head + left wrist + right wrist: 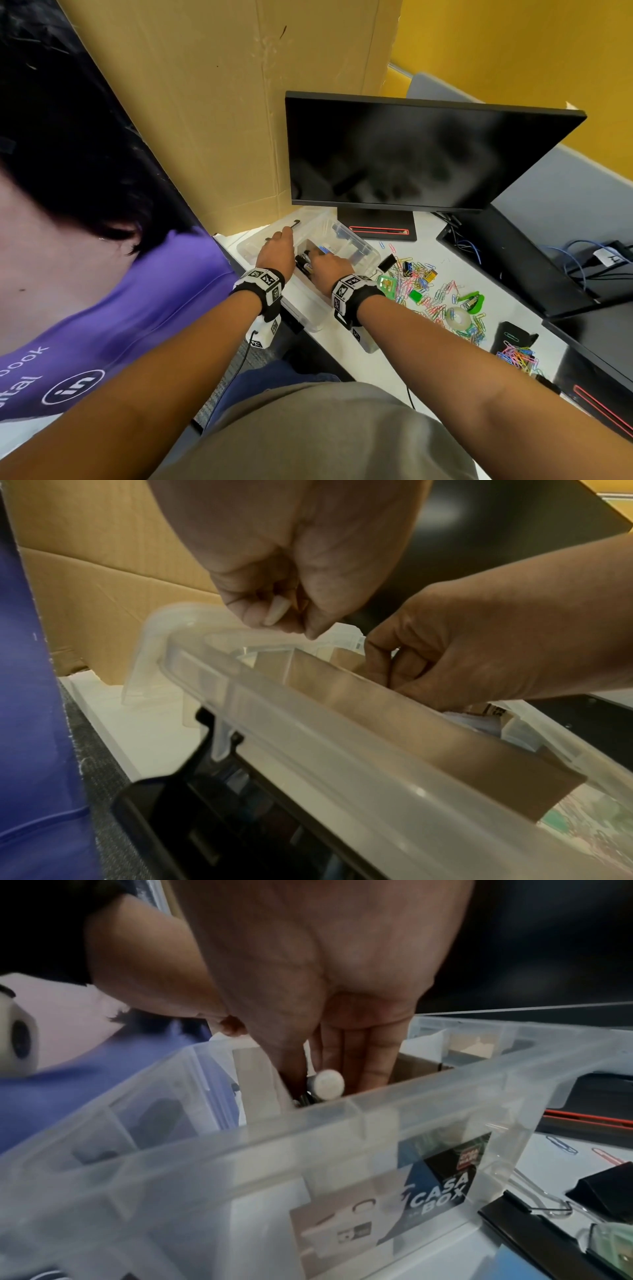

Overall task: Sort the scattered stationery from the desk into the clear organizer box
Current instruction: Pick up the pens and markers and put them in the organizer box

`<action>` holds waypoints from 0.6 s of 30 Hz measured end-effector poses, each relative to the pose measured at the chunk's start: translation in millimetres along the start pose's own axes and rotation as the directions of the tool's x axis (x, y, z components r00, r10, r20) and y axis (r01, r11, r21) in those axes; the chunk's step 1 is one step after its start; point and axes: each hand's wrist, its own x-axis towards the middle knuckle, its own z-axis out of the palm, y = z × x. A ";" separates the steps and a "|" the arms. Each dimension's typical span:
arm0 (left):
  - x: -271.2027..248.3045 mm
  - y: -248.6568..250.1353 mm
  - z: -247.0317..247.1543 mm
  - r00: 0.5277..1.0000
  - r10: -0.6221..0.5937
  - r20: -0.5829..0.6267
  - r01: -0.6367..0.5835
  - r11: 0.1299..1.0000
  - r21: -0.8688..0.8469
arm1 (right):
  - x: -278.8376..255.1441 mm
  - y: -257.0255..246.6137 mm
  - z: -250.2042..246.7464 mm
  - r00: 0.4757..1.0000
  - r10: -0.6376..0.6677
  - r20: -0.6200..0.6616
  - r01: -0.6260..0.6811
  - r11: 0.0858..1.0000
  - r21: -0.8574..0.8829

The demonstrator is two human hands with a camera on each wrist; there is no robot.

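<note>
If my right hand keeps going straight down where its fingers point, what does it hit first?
Probably the markers standing in the clear organizer box; the right hand reaches among them, one white end beside its fingers. Depth is unclear.

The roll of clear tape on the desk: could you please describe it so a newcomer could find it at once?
Start at the black monitor and look down to the white desk, right of the clear organizer box. Amid the coloured paper clips lies the roll of clear tape, flat, just below the green stapler. It is the only pale, see-through ring there.
</note>
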 end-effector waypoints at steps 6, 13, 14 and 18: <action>0.6 -0.4 1.6 1.000 0.001 -0.006 -0.001 1.000 0.003 | -2.7 0.2 0.1 0.999 -0.035 -0.001 0.034 0.991 -0.130; -2.0 1.5 1.8 1.000 0.024 -0.017 -0.024 1.000 0.011 | -7.6 7.9 0.7 1.000 0.000 0.014 0.000 0.999 -0.042; -3.6 3.1 2.0 0.999 0.036 -0.021 -0.036 0.999 0.001 | -8.7 10.9 -1.1 1.000 0.006 0.007 -0.006 1.000 -0.009; -6.4 17.8 5.1 0.996 0.084 -0.036 -0.086 0.995 -0.059 | -18.8 31.0 -10.9 0.995 0.006 -0.101 0.008 0.991 0.132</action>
